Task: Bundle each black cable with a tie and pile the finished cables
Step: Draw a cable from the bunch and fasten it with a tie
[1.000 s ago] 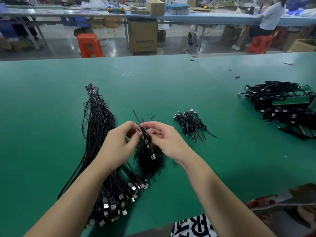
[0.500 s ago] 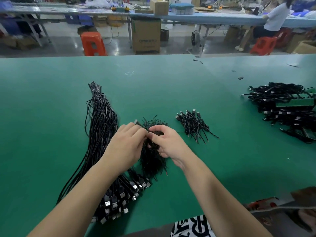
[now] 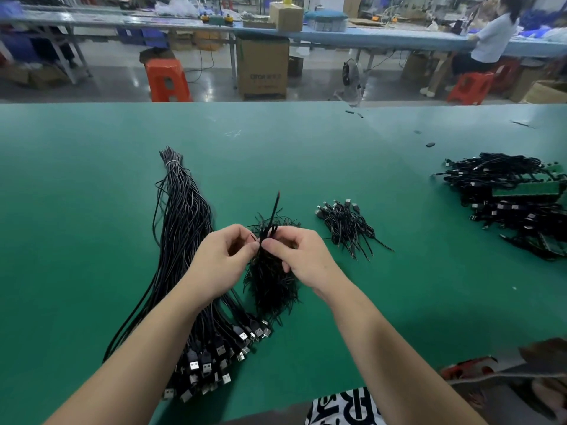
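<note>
Both hands are meeting just above the heap of ties (image 3: pixel 271 283) — the left hand (image 3: pixel 222 260) and right hand (image 3: pixel 296 256) are pinching a folded black cable (image 3: pixel 270 230) (apparently mid-tie). Twisting tight, close to the fold, should be holding it.

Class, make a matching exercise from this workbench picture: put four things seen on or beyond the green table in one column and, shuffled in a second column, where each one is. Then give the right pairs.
Things
1. long bundle of USB cables
2. small pile of tied cables
3. folded cable
4. orange stool

Places
A. on the floor beyond the table's far edge
B. pinched between the left hand and the right hand
C. on the table to the right of both hands
D. on the table, running under the left forearm

Pairs: 1-D, 2-C, 3-B, 4-A
</note>
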Available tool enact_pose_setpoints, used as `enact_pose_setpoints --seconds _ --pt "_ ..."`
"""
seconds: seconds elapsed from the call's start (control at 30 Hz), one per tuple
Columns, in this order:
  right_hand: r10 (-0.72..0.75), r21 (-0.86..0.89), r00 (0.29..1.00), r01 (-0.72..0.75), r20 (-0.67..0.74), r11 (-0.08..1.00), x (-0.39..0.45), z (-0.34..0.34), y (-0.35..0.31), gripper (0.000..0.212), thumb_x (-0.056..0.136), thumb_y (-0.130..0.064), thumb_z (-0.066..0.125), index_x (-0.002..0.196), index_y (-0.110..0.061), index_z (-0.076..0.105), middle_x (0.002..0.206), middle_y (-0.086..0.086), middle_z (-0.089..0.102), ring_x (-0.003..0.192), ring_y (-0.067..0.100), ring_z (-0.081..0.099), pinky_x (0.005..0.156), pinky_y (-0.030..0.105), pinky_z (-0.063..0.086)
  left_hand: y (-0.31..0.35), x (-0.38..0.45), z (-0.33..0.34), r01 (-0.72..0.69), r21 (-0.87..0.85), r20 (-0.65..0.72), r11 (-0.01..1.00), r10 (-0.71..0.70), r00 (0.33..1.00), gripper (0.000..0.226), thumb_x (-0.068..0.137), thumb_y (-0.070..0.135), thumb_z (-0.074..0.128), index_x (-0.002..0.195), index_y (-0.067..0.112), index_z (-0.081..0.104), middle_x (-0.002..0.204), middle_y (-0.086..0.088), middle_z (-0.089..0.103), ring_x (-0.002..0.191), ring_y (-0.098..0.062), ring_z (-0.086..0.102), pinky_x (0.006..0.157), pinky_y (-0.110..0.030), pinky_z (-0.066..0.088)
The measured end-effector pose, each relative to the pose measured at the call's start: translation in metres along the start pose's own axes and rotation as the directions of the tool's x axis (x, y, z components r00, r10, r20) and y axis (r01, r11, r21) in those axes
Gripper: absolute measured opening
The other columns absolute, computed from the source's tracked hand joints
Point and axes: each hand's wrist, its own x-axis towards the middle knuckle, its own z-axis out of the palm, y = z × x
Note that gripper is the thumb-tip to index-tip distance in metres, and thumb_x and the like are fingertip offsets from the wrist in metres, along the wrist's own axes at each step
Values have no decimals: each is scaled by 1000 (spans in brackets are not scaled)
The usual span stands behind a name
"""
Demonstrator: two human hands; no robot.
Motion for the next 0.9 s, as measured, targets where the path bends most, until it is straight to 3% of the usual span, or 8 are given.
enact_pose_setpoints --seconds 0.1,0.2,0.27,0.4,0.53,0.67,0.8,0.9 --pt "63 62 998 -63 14 996 1 3 2 12 97 -27 67 87 -24 72 55 -2 56 44 11 42 43 21 35 4 -4 1 -218 262 -50 940 239 970 14 93 12 65 82 20 59 67 11 56 63 -7 50 60 -18 39" --pt "129 141 992 -128 1 982 2 5 4 13 96 -24 67 109 -24 65 50 -5 54 43 10 44 40 22 37 3 -8 4 -471 513 64 717 515 855 8 93 3 58 88 8 63 81 -3 59 77 -25 56 72 -39 47" --pt "151 168 988 -147 -11 975 3 6 5 11 95 -22 69 104 -28 66 55 -2 57 47 15 46 45 23 39 0 -9 6 -531 597 128 602 582 803 7 90 2 58 89 4 65 81 -8 60 76 -32 55 69 -44 47" --pt "123 252 990 -136 66 958 1 5 6 18 99 -11 60 94 -21 74 79 8 72 65 19 63 61 28 51 -2 -13 8 -431 449 35 782 467 884 7 93 8 57 90 11 63 85 3 60 82 -20 55 74 -34 46" --pt "55 248 983 -97 173 964 -3 -2 3 36 94 10 54 112 -17 70 92 0 74 83 16 71 64 22 55 -5 -4 4 -114 181 -92 977 133 987 15 95 18 63 81 23 61 64 15 59 57 -4 50 54 -14 37" --pt "66 178 995 -79 75 981 -3 -1 1 26 91 -5 72 99 -30 73 78 -9 69 66 8 61 53 21 46 -5 0 1 3 -58 -44 998 -6 999 18 96 18 64 78 21 64 59 12 54 54 -4 43 52 -18 34" --pt "75 57 997 -75 1 996 -2 0 4 13 96 -31 68 87 -36 76 62 -7 60 45 9 44 46 21 38 4 -5 4 -181 190 -77 965 199 977 13 94 13 64 83 19 60 67 12 56 62 -6 49 59 -17 38" --pt "140 150 988 -149 66 977 -2 2 5 24 99 -30 63 79 -30 77 53 -2 48 42 10 36 40 21 31 6 -8 5 -461 501 49 733 507 860 7 93 5 57 88 8 61 81 -1 59 77 -24 54 73 -37 48"
